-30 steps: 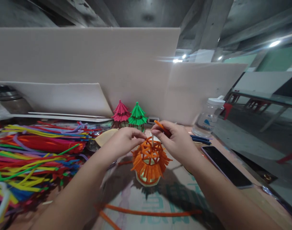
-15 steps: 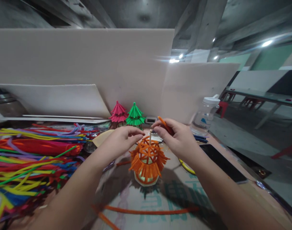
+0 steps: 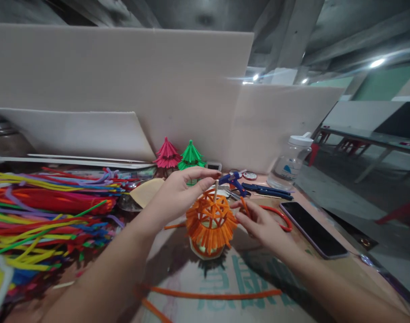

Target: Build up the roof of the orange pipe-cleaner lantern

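Observation:
An orange fringed pipe-cleaner piece (image 3: pixel 211 229) stands on a pale base in the middle, with a thin stick (image 3: pixel 216 190) rising from its top. My left hand (image 3: pixel 188 190) is at the stick's upper end, thumb and fingers apart around it; whether it touches the stick is unclear. To the right of the piece, my right hand (image 3: pixel 259 222) is closed on a short orange pipe cleaner (image 3: pixel 245 207), its fingertips close to the fringe. A long orange pipe cleaner (image 3: pixel 215 296) lies in front on the printed board.
Colourful pipe cleaners (image 3: pixel 50 211) pile up at left. Behind stand a pink tree (image 3: pixel 167 154) and a green tree (image 3: pixel 190 154). A blue glue gun (image 3: pixel 233 180), red-handled tool (image 3: pixel 282 217), phone (image 3: pixel 312 229) and clear bottle (image 3: pixel 289 163) lie or stand rightward.
My right hand has moved down and away from the stick top, uncovering the glue gun and red handles. My left hand has moved right, over the stick. The view has shifted slightly.

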`<state>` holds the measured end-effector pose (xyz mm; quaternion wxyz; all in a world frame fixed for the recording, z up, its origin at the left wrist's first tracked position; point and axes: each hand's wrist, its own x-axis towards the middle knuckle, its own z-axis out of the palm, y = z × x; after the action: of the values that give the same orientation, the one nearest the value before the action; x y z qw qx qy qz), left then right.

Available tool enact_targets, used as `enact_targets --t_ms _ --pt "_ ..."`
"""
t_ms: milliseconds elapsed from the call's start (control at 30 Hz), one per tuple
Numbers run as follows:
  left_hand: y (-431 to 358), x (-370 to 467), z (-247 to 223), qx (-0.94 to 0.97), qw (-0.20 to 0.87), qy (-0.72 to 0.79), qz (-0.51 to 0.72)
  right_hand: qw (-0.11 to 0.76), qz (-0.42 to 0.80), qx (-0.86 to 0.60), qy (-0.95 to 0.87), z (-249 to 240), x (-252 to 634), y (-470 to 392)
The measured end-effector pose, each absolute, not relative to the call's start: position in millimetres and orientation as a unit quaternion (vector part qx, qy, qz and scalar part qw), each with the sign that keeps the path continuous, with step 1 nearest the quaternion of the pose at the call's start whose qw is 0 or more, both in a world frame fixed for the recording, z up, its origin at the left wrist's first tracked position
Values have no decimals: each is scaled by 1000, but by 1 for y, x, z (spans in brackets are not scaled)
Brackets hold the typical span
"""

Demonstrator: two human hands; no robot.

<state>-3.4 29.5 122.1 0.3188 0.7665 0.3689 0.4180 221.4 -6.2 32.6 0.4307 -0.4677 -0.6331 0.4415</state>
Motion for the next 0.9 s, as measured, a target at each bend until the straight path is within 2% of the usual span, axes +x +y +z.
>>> enact_targets --t_ms 167,300,400,533,767,900 --pt "42 -20 119 788 276 393 385 454 468 -487 -581 27 221 -27" --pt "50 -43 115 852 246 415 203 444 475 -450 -612 17 216 -37" --pt "48 -47 114 877 252 386 136 452 460 -450 -618 12 209 -35" --pt "42 -38 110 868 274 404 92 447 508 -468 -569 15 206 -19" --pt "37 -29 105 890 197 402 86 485 606 -463 -428 5 208 -1" --pt "38 -32 111 881 176 431 80 501 621 -456 -395 -5 209 -2"
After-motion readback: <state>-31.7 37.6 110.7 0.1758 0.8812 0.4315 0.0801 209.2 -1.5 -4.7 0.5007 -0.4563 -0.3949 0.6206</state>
